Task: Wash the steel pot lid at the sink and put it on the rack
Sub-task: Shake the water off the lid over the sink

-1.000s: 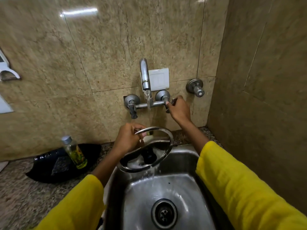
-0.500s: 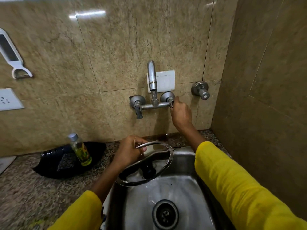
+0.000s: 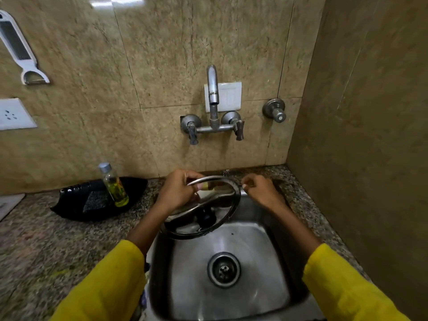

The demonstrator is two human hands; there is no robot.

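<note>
**remote_op:** While I've got the head cam up, quick rundown. Left hand [image 3: 177,191] is clamped on the far-left rim of the steel pot lid [image 3: 203,208], thumb on top, fingers curled under the edge. Lid is tilted, its near edge dipping lower, hanging over the back-left corner of the sink [image 3: 261,230]. Black knob [image 3: 206,216] shows through the middle of it, so I'm reading it as a glass centre with a steel ring.

**sinkwatcher:** And the right hand?

**remote_op:** Right hand [image 3: 261,191] is just beside the lid's right edge, fingers loosely curled. Honestly can't tell whether the fingertips touch the rim or pinch anything, it's blurry there. Not wrapped round the lid, anyway.

**sinkwatcher:** Tap running?

**remote_op:** No stream visible from the faucet [image 3: 213,89]; both lever handles sit unheld on the wall. Drain [image 3: 223,269] sits in the middle of the basin, nothing lying in there.

**sinkwatcher:** Anything on the counter?

**remote_op:** Small bottle [image 3: 113,184] with yellowish liquid standing on a black tray [image 3: 76,202], left of the sink on the speckled counter [image 3: 46,242]. White peeler [image 3: 20,47] hangs on the tile upper left. Yellow sleeves [image 3: 104,286] both sides.
</note>
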